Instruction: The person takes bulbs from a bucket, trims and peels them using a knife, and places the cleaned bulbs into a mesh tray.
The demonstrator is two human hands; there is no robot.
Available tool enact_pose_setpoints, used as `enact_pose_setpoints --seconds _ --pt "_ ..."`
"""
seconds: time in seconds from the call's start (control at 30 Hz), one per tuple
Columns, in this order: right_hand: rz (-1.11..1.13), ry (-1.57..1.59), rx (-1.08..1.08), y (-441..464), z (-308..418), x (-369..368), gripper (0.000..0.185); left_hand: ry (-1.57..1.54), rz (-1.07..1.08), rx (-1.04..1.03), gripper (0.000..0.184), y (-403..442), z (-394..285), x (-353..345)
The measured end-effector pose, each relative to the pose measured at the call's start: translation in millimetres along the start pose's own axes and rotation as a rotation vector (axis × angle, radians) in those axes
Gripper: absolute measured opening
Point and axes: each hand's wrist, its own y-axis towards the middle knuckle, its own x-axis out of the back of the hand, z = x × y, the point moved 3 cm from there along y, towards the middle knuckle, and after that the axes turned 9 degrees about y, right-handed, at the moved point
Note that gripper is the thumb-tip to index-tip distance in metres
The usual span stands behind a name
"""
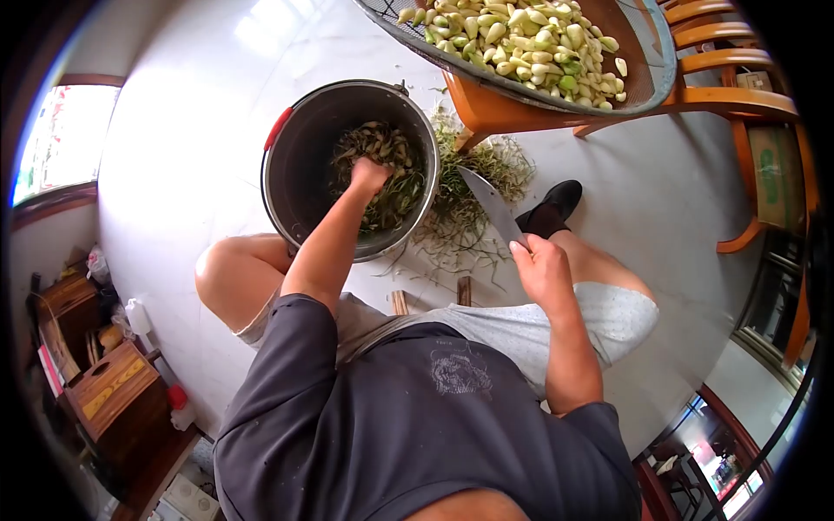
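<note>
My left hand (372,174) reaches down inside a deep grey metal bucket (285,187). It touches a heap of untrimmed bulbs with dry roots and green stems (382,143); its fingers point down and are hidden, so their grip does not show. My right hand (545,269) is closed round the handle of a broad-bladed kitchen knife (493,204). The blade points up and left, over cut roots and stems (473,226) piled on the floor beside the bucket.
Above right, a mesh basket (647,52) of pale trimmed bulbs (521,39) rests on an orange wooden chair (486,108). A red grip (277,128) sits on the bucket's handle. My knees flank the bucket. At lower left stands a wooden box (113,391).
</note>
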Motion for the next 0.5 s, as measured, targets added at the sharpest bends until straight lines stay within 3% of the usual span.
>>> enact_pose_setpoints --seconds 0.13,0.17,0.27,0.37,0.5 --pt "0.004 -0.029 0.048 3 4 -4 0.024 0.305 -0.286 -0.076 0.033 5 6 -14" --pt "0.007 -0.022 0.049 3 4 -4 0.024 0.278 -0.267 -0.104 0.031 4 6 -13" --pt "0.000 0.013 0.047 1 7 -3 0.023 -0.192 -0.295 -0.081 0.026 -8 14 -9" --pt "-0.004 0.053 0.055 -3 18 -1 0.022 -0.437 -0.357 -0.184 0.017 -35 3 18" --pt "0.024 0.031 0.102 -8 27 -1 0.022 -0.716 -0.247 -0.308 0.013 -70 -19 62"
